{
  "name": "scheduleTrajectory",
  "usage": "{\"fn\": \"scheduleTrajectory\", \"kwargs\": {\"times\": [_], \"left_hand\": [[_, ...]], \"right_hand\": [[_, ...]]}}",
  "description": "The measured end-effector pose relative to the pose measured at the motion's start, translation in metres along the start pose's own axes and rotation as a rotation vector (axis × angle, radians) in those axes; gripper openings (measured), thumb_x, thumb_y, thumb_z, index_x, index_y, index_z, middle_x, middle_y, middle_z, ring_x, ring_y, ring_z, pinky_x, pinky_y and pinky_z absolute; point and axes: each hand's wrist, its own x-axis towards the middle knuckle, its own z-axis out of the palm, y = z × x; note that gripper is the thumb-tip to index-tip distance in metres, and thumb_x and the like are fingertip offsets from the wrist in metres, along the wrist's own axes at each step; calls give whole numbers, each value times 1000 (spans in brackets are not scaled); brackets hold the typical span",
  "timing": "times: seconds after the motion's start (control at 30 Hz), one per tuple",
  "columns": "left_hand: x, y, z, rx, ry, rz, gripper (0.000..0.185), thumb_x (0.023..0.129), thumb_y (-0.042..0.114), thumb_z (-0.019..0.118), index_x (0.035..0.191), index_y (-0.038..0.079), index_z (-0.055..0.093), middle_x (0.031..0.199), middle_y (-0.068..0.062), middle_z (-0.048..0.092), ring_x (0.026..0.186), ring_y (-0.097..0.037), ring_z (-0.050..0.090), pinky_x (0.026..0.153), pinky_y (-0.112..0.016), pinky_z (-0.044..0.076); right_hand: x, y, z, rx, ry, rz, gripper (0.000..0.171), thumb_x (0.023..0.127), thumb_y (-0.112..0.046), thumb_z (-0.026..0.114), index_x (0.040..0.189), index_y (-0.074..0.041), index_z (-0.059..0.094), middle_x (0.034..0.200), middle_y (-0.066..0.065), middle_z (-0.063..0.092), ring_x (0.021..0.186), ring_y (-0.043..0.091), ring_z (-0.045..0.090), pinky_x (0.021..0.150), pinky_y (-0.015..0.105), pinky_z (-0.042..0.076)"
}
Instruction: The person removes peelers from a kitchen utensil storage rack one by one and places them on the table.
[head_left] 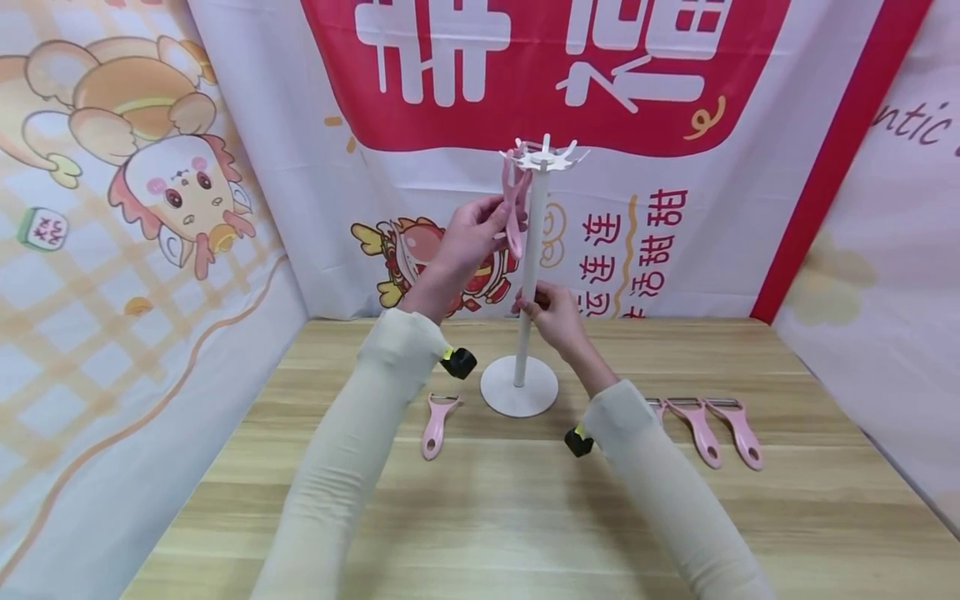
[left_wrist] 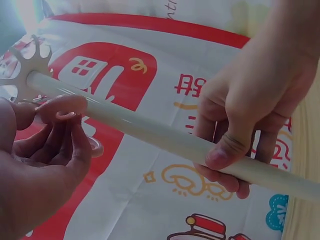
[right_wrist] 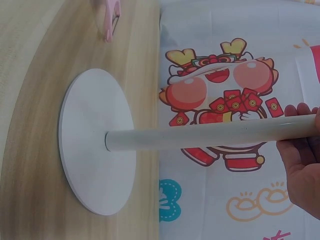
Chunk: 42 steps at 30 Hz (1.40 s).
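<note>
Head view: left hand (head_left: 468,237) is pinching a pink peeler (head_left: 515,208) at the white rack (head_left: 542,158) top; right hand (head_left: 551,312) is gripping the rack pole (head_left: 531,275), base standing on tabletop (head_left: 510,508). Four peelers (head_left: 701,427) lying nearby.

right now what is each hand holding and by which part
The left hand pinches a pink peeler partway down its handle, up by the stand's hooks. The right hand grips the white stand around the middle of its pole.
</note>
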Motion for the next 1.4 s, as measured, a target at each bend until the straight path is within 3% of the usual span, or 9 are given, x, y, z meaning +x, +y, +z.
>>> {"fn": "scheduleTrajectory", "kwargs": {"times": [0.33, 0.53, 0.9, 1.17, 1.4], "left_hand": [[-1, 4, -4, -86, 20, -39, 44, 103, 25, 50, 143, 6, 51, 131, -16, 61, 115, -23, 63, 105, -36, 53], [-2, 5, -6, -109, 29, -50, 45, 102, 25, 50, 143, 6, 51, 133, -16, 61, 120, -26, 62, 104, -35, 53], [-9, 13, -14, -190, 27, -6, 45, 102, 25, 51, 143, 4, 51, 134, -17, 59, 124, -30, 61, 102, -35, 53], [-15, 16, -17, -217, 21, 15, 42, 104, 22, 50, 140, 3, 52, 119, -17, 61, 112, -28, 63, 105, -41, 51], [-19, 17, -21, -211, 38, 60, 43, 102, 25, 54, 140, 7, 54, 124, -18, 61, 108, -26, 64, 98, -31, 57]], "right_hand": [[0, 0, 1, -4, 9, -6, 14, 98, -10, 61, 106, 0, 67, 102, 19, 71, 100, 31, 68, 96, 43, 58], [-1, -1, 1, -4, 0, 5, 14, 99, -11, 60, 106, -1, 66, 102, 18, 71, 101, 30, 68, 97, 43, 57], [0, -3, 3, -16, 10, 8, 14, 98, -11, 62, 108, -2, 66, 103, 16, 71, 101, 28, 67, 97, 41, 57], [-1, -2, 2, -1, 4, -5, 13, 98, -10, 61, 106, -1, 66, 101, 18, 71, 99, 29, 68, 97, 42, 57], [-1, 0, 2, -16, 11, -2, 13, 98, -10, 61, 106, -1, 66, 102, 17, 71, 101, 28, 67, 98, 43, 56]]}}
